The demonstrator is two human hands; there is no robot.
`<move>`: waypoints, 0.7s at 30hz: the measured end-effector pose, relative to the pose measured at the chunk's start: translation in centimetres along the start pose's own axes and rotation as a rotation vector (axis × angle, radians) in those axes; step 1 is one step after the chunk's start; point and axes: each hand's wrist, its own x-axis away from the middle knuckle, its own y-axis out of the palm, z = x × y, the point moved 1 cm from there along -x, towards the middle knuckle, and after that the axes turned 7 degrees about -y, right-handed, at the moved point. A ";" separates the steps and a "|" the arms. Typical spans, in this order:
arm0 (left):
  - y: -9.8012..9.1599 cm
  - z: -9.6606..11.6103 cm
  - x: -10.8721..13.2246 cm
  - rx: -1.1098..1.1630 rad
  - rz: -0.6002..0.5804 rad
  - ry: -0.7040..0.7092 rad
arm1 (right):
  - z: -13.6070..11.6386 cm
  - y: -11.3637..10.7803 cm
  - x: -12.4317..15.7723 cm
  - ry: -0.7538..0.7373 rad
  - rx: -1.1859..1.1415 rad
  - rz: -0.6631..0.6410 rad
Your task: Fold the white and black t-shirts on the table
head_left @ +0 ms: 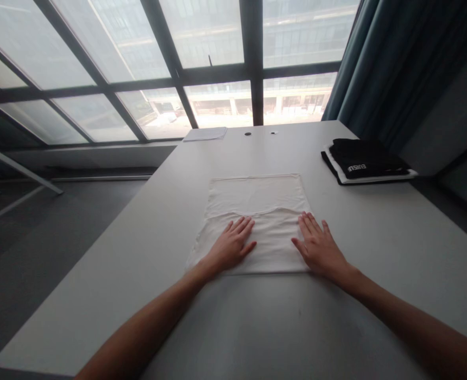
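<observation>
Left hand [233, 245] and right hand [318, 248] lay flat on a folded white fabric piece [257, 192]

From the head-worn camera, both bare hands were open, palms down with fingers extended, gripping nothing. The fabric lay at the middle of a white, smooth-topped table [130, 264], a loose folded edge crossing it just beyond the fingertips. The left hand rested left of its center, the right along its right side. Well apart at the right sat a stack of folded black and white garments; white lettering on its top black garment [370, 155] appeared to read "EVISU," though blurred. White paper sheets [205, 134] lay at the far edge, before dark-framed glass windows [213, 45] and a blue-gray fabric curtain [360, 68].
</observation>
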 end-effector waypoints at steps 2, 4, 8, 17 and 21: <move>-0.3 -0.7 -0.2 -0.017 0.046 -0.053 | -0.9 0.0 -1.7 -0.055 -0.020 0.007; 0.0 -1.8 -0.2 -0.051 0.079 -0.147 | -1.0 0.4 -3.1 -0.071 -0.041 -0.002; 1.2 -3.9 0.2 -0.089 0.068 -0.262 | 0.6 1.9 -4.2 -0.031 -0.052 -0.052; 1.7 -4.5 0.1 -0.082 0.070 -0.295 | 1.8 2.4 -3.6 0.020 -0.021 -0.051; 1.4 -5.1 -0.1 -0.065 0.053 -0.333 | 1.8 2.5 -3.7 0.021 -0.020 -0.040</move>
